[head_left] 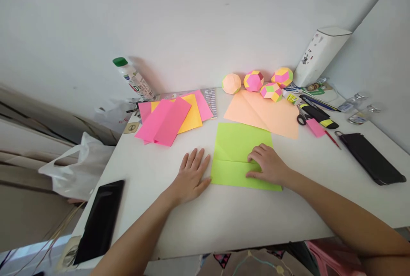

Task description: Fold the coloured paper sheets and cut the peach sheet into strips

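A: Where're the hands?

B: Apart. L hand (188,181) lies flat on the white table (185,233), thumb by the green paper (235,174). R hand (270,166) rests on the paper, thumb and fingers apart.

A: What step, approx?

B: Prob. smoothing or creasing. There's a line across it. Pressing that line flat'd need firm fingers, w/ the edges kept straight.

A: Other stuff?

B: Bent pink paper (173,120), L side. Big thin peach paper (277,116), R side. Farther off, round balls w/ flat sides (253,81).
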Demonstrator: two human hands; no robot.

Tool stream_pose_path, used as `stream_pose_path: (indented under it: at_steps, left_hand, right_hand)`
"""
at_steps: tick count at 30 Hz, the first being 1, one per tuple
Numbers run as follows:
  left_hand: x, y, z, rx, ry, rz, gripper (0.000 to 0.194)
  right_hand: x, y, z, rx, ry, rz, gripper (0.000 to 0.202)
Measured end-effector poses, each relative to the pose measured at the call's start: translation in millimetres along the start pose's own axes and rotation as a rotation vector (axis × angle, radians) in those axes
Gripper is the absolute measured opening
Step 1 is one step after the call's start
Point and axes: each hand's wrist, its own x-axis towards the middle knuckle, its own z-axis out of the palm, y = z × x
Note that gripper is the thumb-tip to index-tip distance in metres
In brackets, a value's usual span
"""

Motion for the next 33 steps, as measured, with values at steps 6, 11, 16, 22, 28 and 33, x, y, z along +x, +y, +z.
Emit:
stream_pose_path:
  at_steps: [6,11,16,22,28,33]
  left_hand:
    - [-2,1,-5.1,-0.022,-0.049,0.026,0.064]
    - [-1,11,-3.8,-0.025,-0.011,-0.041,0.074]
    - [0,19,0.0,-0.029,0.004,-0.106,0.071]
    - [-4,7,-0.6,-0.044,-0.053,-0.046,0.062]
    - [0,0,-2.7,-0.076,-0.062,-0.043,0.058]
    - [6,7,-4.5,-0.134,0.067,0.0,0.067]
  right_hand:
    - [0,4,4,-0.001,0.037,-0.04,0.039]
    - [1,3,4,-0.003,0.036,-0.035,0.038]
    - [2,0,1,0.003,0.007,-0.008,0.038]
    - [2,1,1,0.008,0.009,-0.008,0.038]
    - [0,0,0,0.011,0.012,-0.004,0.039]
    - [-2,-1,1,0.002,0.009,0.004,0.039]
